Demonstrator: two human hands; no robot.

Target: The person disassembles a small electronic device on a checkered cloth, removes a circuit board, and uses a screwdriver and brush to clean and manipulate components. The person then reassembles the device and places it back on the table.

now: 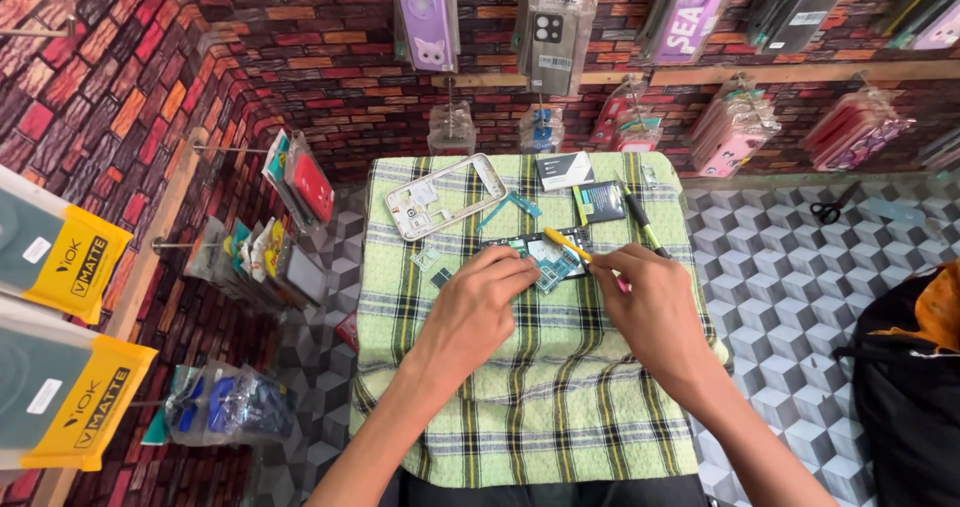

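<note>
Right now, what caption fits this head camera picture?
Left hand steadies a circuit board while right hand works a yellow tool.

Brick-patterned walls [330, 67] hung with packaged phone cases [427, 22] surround a cube-patterned counter [790, 257].

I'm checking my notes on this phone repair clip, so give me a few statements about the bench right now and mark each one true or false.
1. The right hand holds a yellow-handled tool whose tip is over the circuit board. True.
2. The left hand is lifting the white phone frame. False: the frame lies apart on the cloth, toward the far left; the left hand rests at the circuit board.
3. The work lies on a green plaid cloth. True.
4. The scissors lie on the plaid cloth beside the board. False: they lie off the cloth, on the cube-patterned surface to the right.
5. Both hands wear gloves. False: they are bare.
</note>
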